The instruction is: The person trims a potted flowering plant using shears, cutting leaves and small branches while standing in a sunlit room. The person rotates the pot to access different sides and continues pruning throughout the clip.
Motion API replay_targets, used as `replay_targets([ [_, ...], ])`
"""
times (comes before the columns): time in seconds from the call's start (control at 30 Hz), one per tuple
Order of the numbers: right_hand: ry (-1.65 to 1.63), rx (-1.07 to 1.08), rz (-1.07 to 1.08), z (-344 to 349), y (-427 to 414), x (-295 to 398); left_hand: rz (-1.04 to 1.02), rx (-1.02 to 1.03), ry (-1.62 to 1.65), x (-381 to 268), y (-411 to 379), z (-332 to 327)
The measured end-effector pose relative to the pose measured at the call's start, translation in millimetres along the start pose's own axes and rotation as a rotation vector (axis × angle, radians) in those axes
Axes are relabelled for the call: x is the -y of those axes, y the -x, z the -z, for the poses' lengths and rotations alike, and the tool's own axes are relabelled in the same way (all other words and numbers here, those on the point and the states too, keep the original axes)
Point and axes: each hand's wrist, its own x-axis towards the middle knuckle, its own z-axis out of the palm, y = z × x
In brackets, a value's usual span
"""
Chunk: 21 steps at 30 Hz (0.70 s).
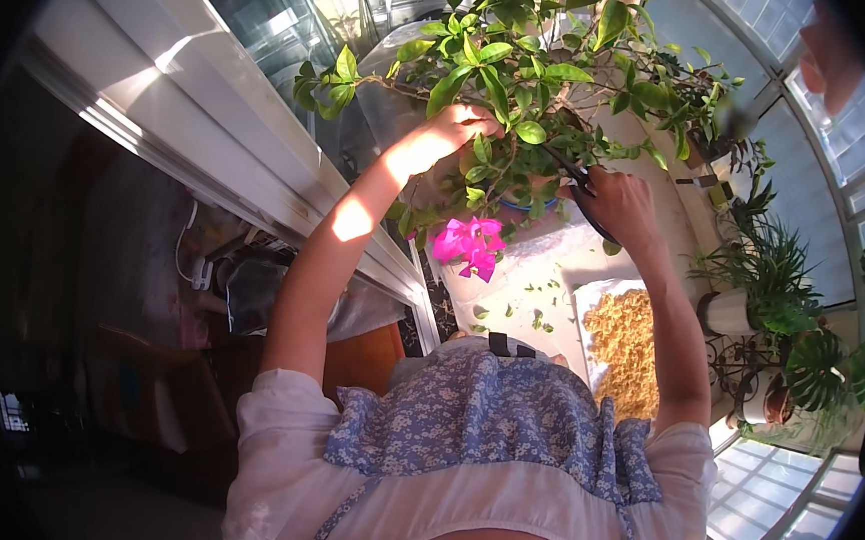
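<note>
A leafy bougainvillea [494, 86] fills the top middle of the view, with a cluster of magenta bracts [472, 246] hanging low on it. My left hand [457, 130] is bent in at a leafy branch on the plant's left side. Its fingertips pinch among the leaves, partly hidden. Black-handled pruning shears [593, 215] are gripped in my right hand [622, 202], their blades pointing up and left into the foliage. Leaves cover the blade tips, so whether they touch a stem cannot be told. A blue pot rim [527, 204] shows beneath the leaves.
Cut leaves [538, 319] lie scattered on the pale floor. Right of my body, a white-edged tray [620, 336] holds yellowish pieces. A white sliding-door frame [262, 130] runs along the left. Potted plants [765, 293] on a metal stand line the window side.
</note>
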Motion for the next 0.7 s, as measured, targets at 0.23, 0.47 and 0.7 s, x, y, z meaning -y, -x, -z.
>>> replay_targets([
  [0.23, -0.011, -0.011, -0.001, 2.1, -1.2, 1.9, -0.055, -0.068, 0.063, 13.1, -4.9, -5.8],
  [0.47, -0.119, -0.059, 0.059, -10.7, -0.3, -8.0, -0.06, -0.012, 0.193, 26.4, -2.1, -5.4],
  [0.7, -0.205, -0.082, 0.059, -18.4, -5.3, -12.1, 0.017, -0.131, 0.077, 8.7, 9.0, -18.0],
])
